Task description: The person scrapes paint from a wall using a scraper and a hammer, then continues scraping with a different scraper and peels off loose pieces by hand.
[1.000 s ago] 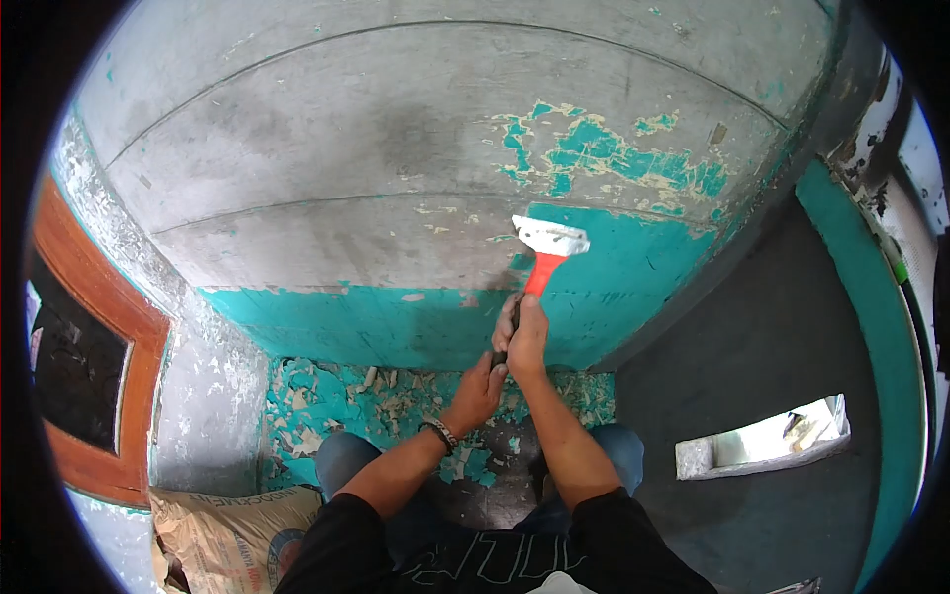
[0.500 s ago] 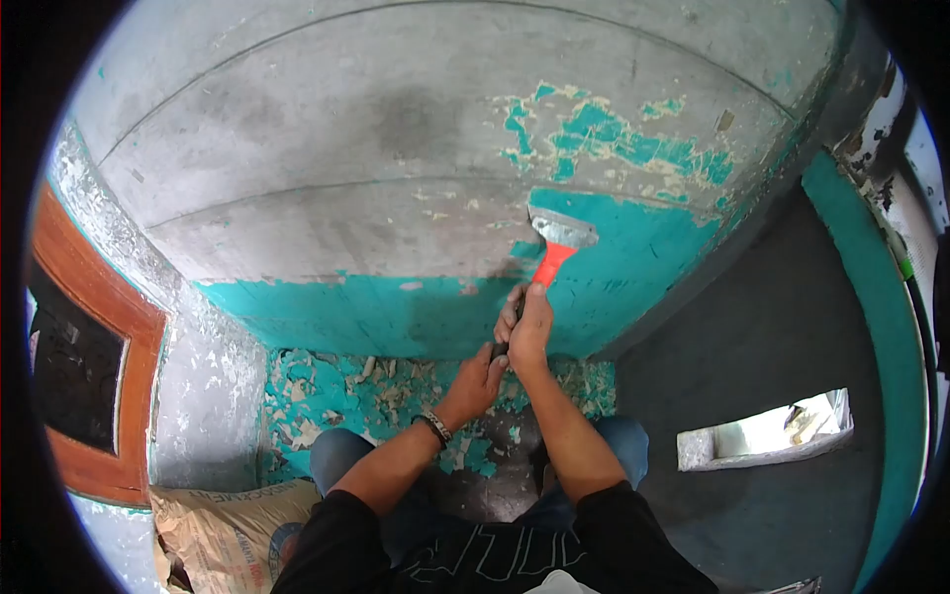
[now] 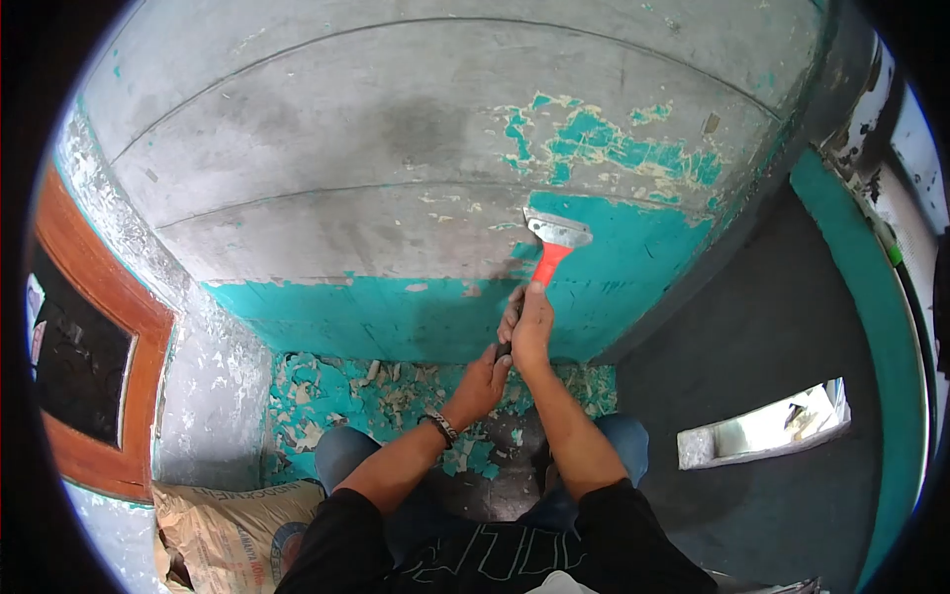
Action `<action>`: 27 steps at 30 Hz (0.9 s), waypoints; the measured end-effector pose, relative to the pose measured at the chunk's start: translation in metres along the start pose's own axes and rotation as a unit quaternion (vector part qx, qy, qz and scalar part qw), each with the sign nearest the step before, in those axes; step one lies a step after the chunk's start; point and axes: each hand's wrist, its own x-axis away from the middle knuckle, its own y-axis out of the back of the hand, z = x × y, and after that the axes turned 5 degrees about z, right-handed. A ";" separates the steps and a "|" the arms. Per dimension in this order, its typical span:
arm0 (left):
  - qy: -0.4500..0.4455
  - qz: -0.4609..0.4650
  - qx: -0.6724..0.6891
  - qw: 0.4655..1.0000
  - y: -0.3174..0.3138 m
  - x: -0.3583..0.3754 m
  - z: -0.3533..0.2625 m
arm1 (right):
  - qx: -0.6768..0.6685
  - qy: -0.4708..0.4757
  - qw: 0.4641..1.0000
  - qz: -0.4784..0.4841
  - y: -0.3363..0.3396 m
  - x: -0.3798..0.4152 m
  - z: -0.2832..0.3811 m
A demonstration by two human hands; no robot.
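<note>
A long-handled scraper [image 3: 556, 233] with a wide metal blade and a red neck rests against the wall, its blade at the left edge of a turquoise paint patch [image 3: 643, 238]. My right hand [image 3: 532, 322] is wrapped round the handle just below the red part. Lower down, my left hand [image 3: 480, 384] grips the dark end of the same handle. Bare grey wall [image 3: 356, 129] shows to the left of and above the blade. A band of turquoise paint [image 3: 336, 312] runs along the wall's lower part.
Peeled paint flakes [image 3: 327, 391] cover the floor along the wall. A brown paper sack [image 3: 233, 530] stands at lower left, below a wooden frame [image 3: 148, 396]. On the right, a dark wall [image 3: 772, 327] has a narrow opening [image 3: 767, 431]. My knees are bent beneath my arms.
The view has shifted slightly. The scraper and both hands keep nearly the same place on the wall, and the paint edges look the same.
</note>
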 end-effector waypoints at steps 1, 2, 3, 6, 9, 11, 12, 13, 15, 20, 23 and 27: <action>-0.005 -0.006 0.004 1.000 0.001 -0.001 0.002 | 0.011 0.011 1.000 0.003 -0.002 -0.001 0.001; -0.002 -0.002 0.003 1.000 0.002 -0.001 0.000 | 0.009 0.009 1.000 0.000 -0.003 -0.001 0.001; -0.001 0.003 0.006 1.000 0.005 -0.002 -0.003 | 0.011 0.010 1.000 -0.003 -0.005 -0.001 0.003; -0.002 0.006 -0.009 1.000 0.012 -0.001 -0.007 | -0.003 0.008 1.000 -0.006 -0.008 -0.001 0.001; 0.004 0.017 -0.049 0.999 0.029 0.001 -0.015 | -0.038 -0.001 0.999 -0.007 -0.016 -0.001 -0.003; 0.013 0.034 -0.073 0.997 0.041 0.000 -0.017 | -0.062 -0.006 0.998 -0.011 -0.023 -0.001 -0.005; 0.007 0.033 -0.085 0.996 0.045 0.000 -0.016 | -0.070 -0.002 0.997 -0.012 -0.026 -0.001 -0.005; 0.001 0.032 -0.096 0.995 0.049 0.000 -0.015 | -0.077 0.002 0.997 -0.013 -0.029 -0.001 -0.006; -0.003 0.036 -0.110 0.993 0.057 0.000 -0.015 | -0.087 -0.001 0.996 -0.015 -0.033 -0.001 -0.007; -0.028 0.034 -0.139 0.989 0.074 0.000 -0.016 | -0.116 -0.007 0.993 -0.024 -0.046 0.001 -0.006; 0.001 0.075 -0.147 0.986 0.093 0.001 -0.025 | -0.142 -0.017 0.989 -0.032 -0.056 0.002 -0.004; -0.031 0.048 -0.181 0.982 0.090 0.000 -0.018 | -0.149 -0.009 0.988 -0.027 -0.055 0.000 -0.008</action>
